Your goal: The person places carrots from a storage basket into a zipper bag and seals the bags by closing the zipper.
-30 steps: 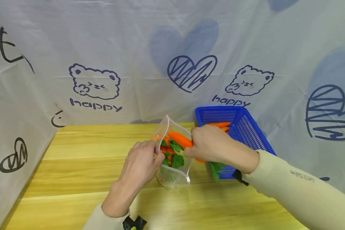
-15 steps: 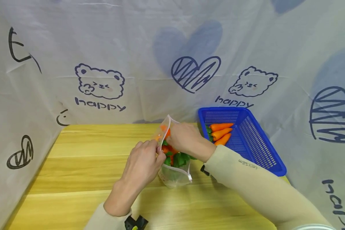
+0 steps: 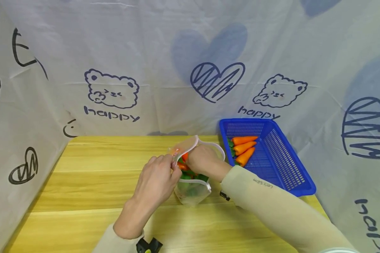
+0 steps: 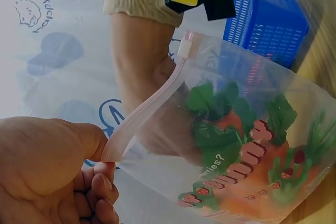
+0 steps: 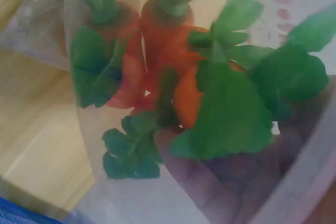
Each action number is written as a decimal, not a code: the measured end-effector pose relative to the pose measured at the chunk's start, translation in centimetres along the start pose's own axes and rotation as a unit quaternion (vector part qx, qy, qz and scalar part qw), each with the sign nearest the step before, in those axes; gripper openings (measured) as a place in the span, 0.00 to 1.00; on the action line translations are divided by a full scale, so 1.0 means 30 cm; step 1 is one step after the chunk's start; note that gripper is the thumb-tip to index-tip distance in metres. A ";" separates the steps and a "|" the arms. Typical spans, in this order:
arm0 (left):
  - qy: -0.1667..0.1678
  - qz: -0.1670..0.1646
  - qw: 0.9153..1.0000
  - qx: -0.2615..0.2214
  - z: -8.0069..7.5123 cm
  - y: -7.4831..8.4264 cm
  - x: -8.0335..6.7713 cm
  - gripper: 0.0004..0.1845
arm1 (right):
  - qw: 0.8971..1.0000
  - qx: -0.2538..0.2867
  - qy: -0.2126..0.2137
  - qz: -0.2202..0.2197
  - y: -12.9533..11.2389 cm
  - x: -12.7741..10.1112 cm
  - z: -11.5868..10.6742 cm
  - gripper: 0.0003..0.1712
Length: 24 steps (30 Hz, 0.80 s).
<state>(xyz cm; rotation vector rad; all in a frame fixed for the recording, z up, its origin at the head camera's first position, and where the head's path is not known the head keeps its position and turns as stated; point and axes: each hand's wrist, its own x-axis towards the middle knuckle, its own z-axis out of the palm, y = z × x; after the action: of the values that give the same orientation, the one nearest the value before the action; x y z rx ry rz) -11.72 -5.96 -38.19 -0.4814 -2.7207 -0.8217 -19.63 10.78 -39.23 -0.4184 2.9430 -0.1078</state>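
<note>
In the head view my left hand pinches the rim of a clear zip bag between thumb and finger. The left wrist view shows the bag's pink zip strip with a white slider, and printed lettering on its side. My right hand reaches down through the bag's mouth. Orange carrots with green leafy tops fill the bag's lower part. In the right wrist view my right hand curls round a carrot, largely hidden by its leaves.
A blue perforated basket stands right of the bag, with three carrots lying at its left side. The yellow wood-grain table extends left and in front. A patterned white curtain hangs behind it and at both sides.
My right hand has moved left from over the basket with a carrot and gone down into the bag. The bag's mouth has spread wider. My left hand keeps its hold on the rim.
</note>
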 end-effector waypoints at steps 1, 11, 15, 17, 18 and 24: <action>-0.002 -0.005 1.000 -0.001 -0.001 -0.001 -0.001 0.06 | 1.000 -0.003 -0.001 -0.003 0.004 -0.006 -0.005 0.10; -0.019 -0.026 0.999 -0.006 -0.009 -0.008 -0.008 0.08 | 0.998 0.000 -0.017 -0.055 0.022 -0.106 -0.074 0.20; -0.021 -0.027 0.999 -0.005 -0.009 -0.012 -0.011 0.08 | 0.999 0.005 0.012 -0.048 0.016 -0.111 -0.040 0.15; -0.022 -0.028 0.999 -0.003 -0.007 -0.014 -0.013 0.08 | 0.998 0.006 0.035 -0.044 0.020 -0.108 -0.022 0.13; -0.021 -0.029 0.999 -0.003 -0.006 -0.015 -0.014 0.08 | 0.998 0.009 0.043 -0.042 0.022 -0.109 -0.018 0.13; -0.019 -0.036 0.999 0.004 -0.007 -0.020 -0.018 0.08 | 0.996 0.036 0.076 -0.015 0.054 -0.135 -0.046 0.15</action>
<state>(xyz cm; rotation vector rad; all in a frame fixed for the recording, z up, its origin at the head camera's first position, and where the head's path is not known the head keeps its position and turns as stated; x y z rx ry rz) -11.42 -6.69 -38.50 -0.4035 -2.7895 -0.8270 -16.47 13.54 -37.39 -0.4648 3.0694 -0.2604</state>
